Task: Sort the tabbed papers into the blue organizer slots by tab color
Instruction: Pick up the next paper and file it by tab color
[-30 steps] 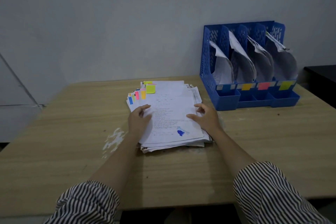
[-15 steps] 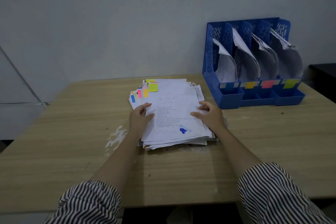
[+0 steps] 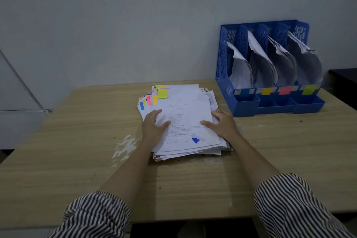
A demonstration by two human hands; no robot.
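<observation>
**A:** Here you are at the stack of tabbed papers [image 3: 185, 120], lying flat on the wooden table [image 3: 77, 141] well short of the blue organizer [image 3: 270, 91], which stands beyond the stack's far right corner, against the wall.

**B:** And your hands? Your left hand [image 3: 153, 128] lies on the stack's left edge, fingers fairly straight across the top sheet, thumb laid on the page. It presses; it doesn't pinch.

**A:** Your right hand [image 3: 222, 124] mirrors it on the stack's right edge, fingers spread and relaxed, resting on the paper. Nothing is gripped on either side, as far as I can judge.

**B:** Now the relation that matters. The stack's long axis runs away from you, and the coloured tabs [image 3: 154, 97] fan out at its far left corner: blue, pink, orange, with a yellow-green one topmost.

**A:** So the tabs sit just beyond your left fingertips, while the organizer lies off your right hand's side. Your right is clearly the nearer hand to the slots.

**B:** The slot labels read blue, orange, pink, yellow-green, counting outward from the stack. All four slots already hold curled sheets.

**A:** I'd guess the top sheet's tab is the yellow-green one, which would mean the slot farthest from the stack. You've plenty left to sort.
</observation>
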